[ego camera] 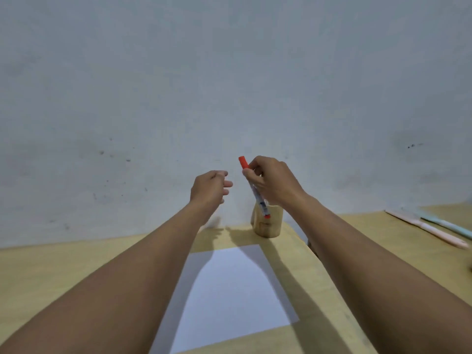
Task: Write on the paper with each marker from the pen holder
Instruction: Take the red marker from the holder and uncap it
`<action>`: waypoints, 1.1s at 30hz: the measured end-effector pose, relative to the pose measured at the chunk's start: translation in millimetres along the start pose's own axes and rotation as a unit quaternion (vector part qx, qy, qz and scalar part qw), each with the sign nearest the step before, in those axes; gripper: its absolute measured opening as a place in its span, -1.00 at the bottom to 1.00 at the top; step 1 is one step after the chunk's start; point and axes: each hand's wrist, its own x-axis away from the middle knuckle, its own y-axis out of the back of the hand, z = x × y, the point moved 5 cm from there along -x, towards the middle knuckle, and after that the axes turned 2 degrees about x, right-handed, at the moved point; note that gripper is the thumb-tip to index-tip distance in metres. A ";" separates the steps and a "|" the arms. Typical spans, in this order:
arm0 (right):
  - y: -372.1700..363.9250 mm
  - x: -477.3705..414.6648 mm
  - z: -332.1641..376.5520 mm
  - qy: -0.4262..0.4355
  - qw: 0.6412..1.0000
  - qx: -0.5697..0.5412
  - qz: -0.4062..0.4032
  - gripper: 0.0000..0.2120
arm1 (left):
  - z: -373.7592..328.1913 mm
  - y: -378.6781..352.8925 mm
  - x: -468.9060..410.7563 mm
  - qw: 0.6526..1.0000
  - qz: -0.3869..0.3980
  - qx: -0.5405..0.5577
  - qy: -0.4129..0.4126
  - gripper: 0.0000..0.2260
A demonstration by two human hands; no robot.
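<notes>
My right hand (274, 182) grips a marker with a red cap (243, 162) and a white barrel, held nearly upright and tilted, cap up. Its red lower end hangs in front of the wooden pen holder (272, 226), which stands at the back of the table near the wall. My left hand (210, 187) floats to the left of the marker, fingers loosely curled and apart, holding nothing. A blank white sheet of paper (229, 292) lies flat on the table between my forearms. What is inside the holder is hidden by my right hand.
The light wooden table (63, 272) runs up to a pale wall. At the far right lie two long pens, one pink (431, 229) and one light blue (449, 224), on a separate surface across a gap.
</notes>
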 end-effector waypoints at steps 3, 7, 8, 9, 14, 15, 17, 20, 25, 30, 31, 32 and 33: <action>-7.4 9.9 17.9 0.020 0.998 -0.020 0.051 -0.76 | -17.3 19.1 11.4 0.998 0.051 0.028 0.034 -0.72; -13.7 22.5 38.4 0.020 0.993 -0.069 0.094 -0.72 | -21.9 41.5 18.8 0.996 0.090 0.018 0.012 -0.81; -14.7 25.5 43.0 0.016 0.991 -0.088 0.103 -0.72 | -21.8 46.7 18.9 0.996 0.086 0.017 0.008 -0.82; -16.1 28.4 45.9 0.005 0.987 -0.113 0.114 -0.73 | -21.5 51.6 19.1 0.997 0.077 0.021 0.007 -0.83; -24.1 43.9 50.2 -0.142 0.890 -0.388 0.193 -0.74 | -22.3 81.1 22.7 0.997 0.021 0.078 0.011 -0.88; -24.8 47.5 52.4 -0.167 0.845 -0.468 0.197 -0.73 | -22.9 86.5 23.8 0.996 0.015 0.092 0.012 -0.90; -27.7 53.0 58.3 -0.202 0.754 -0.598 0.183 -0.60 | -25.1 95.0 25.9 0.994 0.009 0.112 0.014 -0.91; -42.3 58.2 68.7 -0.219 0.725 -0.640 0.131 -0.70 | -26.4 104.8 29.1 0.992 0.006 0.128 0.010 -0.93; -72.0 61.3 88.0 -0.231 0.735 -0.636 0.050 -0.95 | -23.2 118.3 37.9 0.994 0.030 0.109 -0.006 -0.84; -87.5 64.7 108.3 -0.211 0.769 -0.602 0.040 -0.92 | -18.5 135.0 44.2 0.997 0.055 0.048 -0.007 -0.80; -88.7 64.8 111.7 -0.206 0.776 -0.595 0.037 -0.91 | -16.8 138.2 44.6 0.998 0.057 0.037 -0.003 -0.79; -89.9 64.7 114.8 -0.202 0.781 -0.590 0.034 -0.91 | -15.4 141.5 45.1 0.998 0.057 0.031 0.002 -0.79; -91.3 64.7 117.8 -0.199 0.786 -0.585 0.031 -0.92 | -13.4 144.9 45.2 0.998 0.055 0.028 0.008 -0.78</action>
